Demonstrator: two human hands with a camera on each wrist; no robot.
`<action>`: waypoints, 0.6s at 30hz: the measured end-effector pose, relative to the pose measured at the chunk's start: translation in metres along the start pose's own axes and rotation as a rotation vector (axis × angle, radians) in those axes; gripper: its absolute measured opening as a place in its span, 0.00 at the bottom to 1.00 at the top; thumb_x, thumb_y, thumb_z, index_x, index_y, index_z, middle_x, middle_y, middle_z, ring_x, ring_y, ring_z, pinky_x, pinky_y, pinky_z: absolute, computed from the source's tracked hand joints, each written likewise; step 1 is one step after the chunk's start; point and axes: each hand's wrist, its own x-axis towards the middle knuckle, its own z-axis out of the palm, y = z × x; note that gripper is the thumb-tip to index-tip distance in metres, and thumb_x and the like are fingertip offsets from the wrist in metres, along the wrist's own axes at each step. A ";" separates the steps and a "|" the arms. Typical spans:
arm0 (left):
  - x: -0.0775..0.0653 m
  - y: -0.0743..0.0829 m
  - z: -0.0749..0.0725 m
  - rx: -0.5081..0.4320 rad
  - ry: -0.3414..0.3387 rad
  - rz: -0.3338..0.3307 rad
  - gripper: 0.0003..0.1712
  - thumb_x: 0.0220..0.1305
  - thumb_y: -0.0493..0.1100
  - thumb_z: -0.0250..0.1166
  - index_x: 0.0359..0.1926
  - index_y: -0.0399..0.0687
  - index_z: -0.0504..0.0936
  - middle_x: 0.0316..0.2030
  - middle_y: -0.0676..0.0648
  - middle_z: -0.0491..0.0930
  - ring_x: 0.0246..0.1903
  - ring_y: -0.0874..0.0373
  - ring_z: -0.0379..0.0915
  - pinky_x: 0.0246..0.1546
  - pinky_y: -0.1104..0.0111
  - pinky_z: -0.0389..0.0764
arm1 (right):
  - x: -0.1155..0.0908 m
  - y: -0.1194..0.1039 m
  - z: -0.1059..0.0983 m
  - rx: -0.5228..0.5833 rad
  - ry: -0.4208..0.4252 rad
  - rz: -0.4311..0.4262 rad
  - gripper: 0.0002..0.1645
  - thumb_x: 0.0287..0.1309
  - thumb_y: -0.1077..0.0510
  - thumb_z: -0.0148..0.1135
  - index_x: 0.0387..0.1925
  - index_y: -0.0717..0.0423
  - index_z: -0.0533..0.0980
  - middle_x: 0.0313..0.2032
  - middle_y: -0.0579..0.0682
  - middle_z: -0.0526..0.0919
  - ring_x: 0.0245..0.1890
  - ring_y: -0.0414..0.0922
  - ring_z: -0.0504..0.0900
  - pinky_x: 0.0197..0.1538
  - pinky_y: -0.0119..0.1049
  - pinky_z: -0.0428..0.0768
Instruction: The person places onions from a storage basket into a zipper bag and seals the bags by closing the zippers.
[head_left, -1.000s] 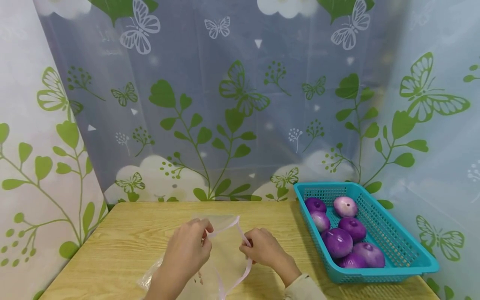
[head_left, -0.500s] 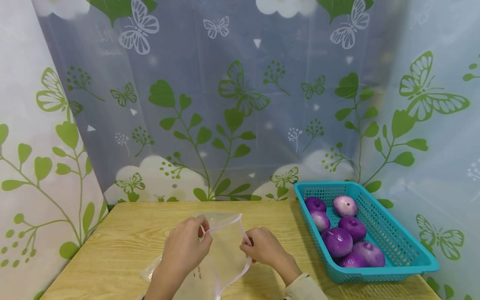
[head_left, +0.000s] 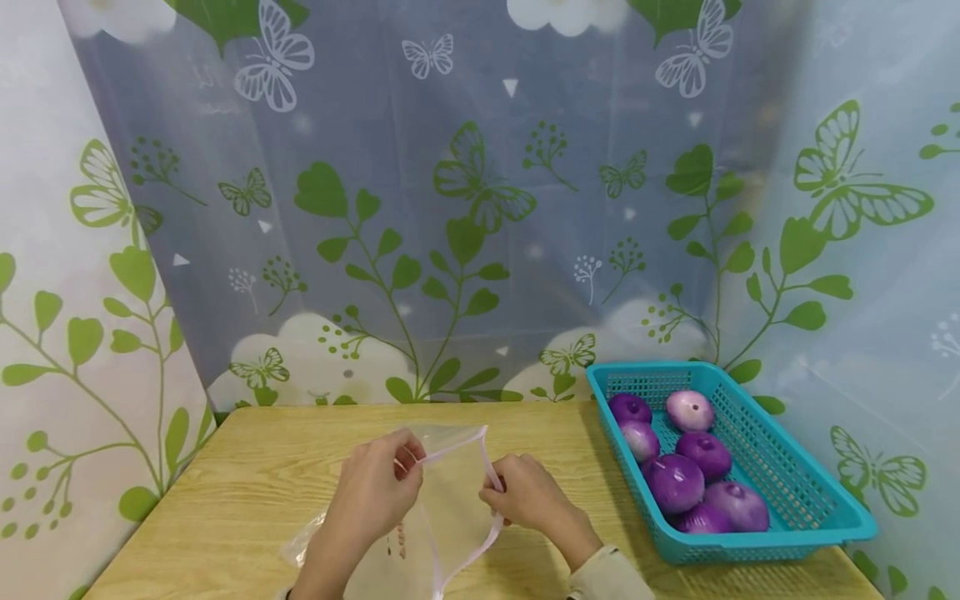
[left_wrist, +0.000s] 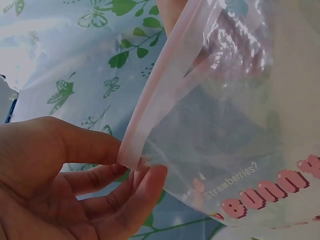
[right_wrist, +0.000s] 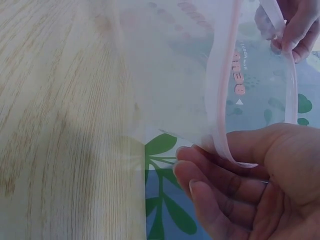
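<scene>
A clear plastic zip bag (head_left: 457, 512) with a pink-edged mouth is held between my hands, its mouth spread wide. My left hand (head_left: 378, 487) pinches one end of the mouth; in the left wrist view its thumb and fingertips meet at the pink strip (left_wrist: 135, 135). Pink "BUNNY" lettering (left_wrist: 270, 192) is printed on the film. On the opposite side, my right hand (head_left: 528, 496) grips the pink edge, with the thumb on the strip and the fingers (right_wrist: 215, 190) curled beneath it in the right wrist view.
At the right of the wooden table (head_left: 262, 467) stands a turquoise basket (head_left: 750, 546) with several purple onions (head_left: 675, 483). Some crinkled clear plastic (head_left: 303, 537) lies beside my left forearm. A patterned curtain (head_left: 555, 250) hangs behind the table.
My left hand has shifted slightly up and the bag's top corner has moved a little right. The right hand has stayed nearly still, both keeping hold of the bag.
</scene>
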 end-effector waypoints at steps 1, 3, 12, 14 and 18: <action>0.000 0.000 0.000 -0.014 -0.010 -0.005 0.07 0.61 0.32 0.67 0.32 0.50 0.81 0.27 0.53 0.81 0.27 0.64 0.75 0.26 0.74 0.77 | 0.000 0.000 0.000 0.005 -0.002 0.001 0.14 0.62 0.64 0.65 0.20 0.56 0.82 0.14 0.45 0.81 0.12 0.35 0.75 0.19 0.26 0.77; 0.001 -0.001 0.000 -0.042 -0.033 -0.016 0.08 0.61 0.32 0.67 0.32 0.50 0.80 0.28 0.53 0.82 0.29 0.63 0.76 0.28 0.73 0.79 | 0.000 0.000 0.000 0.012 -0.006 0.003 0.13 0.63 0.65 0.65 0.21 0.58 0.83 0.14 0.46 0.81 0.12 0.35 0.75 0.18 0.26 0.77; 0.007 -0.008 0.004 -0.149 -0.093 -0.074 0.06 0.64 0.34 0.64 0.33 0.48 0.77 0.33 0.51 0.82 0.33 0.60 0.79 0.34 0.68 0.82 | 0.001 0.001 0.001 0.012 -0.018 -0.008 0.14 0.63 0.64 0.66 0.20 0.55 0.82 0.16 0.45 0.82 0.12 0.35 0.76 0.20 0.26 0.78; 0.008 -0.010 0.005 -0.184 -0.091 -0.077 0.06 0.64 0.33 0.64 0.33 0.47 0.77 0.34 0.50 0.82 0.32 0.60 0.79 0.32 0.69 0.82 | 0.001 0.001 0.001 0.014 -0.021 -0.012 0.14 0.63 0.64 0.67 0.20 0.54 0.81 0.16 0.45 0.83 0.13 0.35 0.76 0.20 0.26 0.78; 0.010 -0.011 0.006 -0.278 -0.104 -0.092 0.04 0.66 0.32 0.64 0.36 0.44 0.77 0.34 0.46 0.81 0.28 0.58 0.79 0.25 0.71 0.83 | 0.001 0.000 0.001 0.020 -0.020 -0.019 0.14 0.63 0.64 0.67 0.21 0.54 0.81 0.17 0.46 0.83 0.13 0.34 0.76 0.20 0.26 0.78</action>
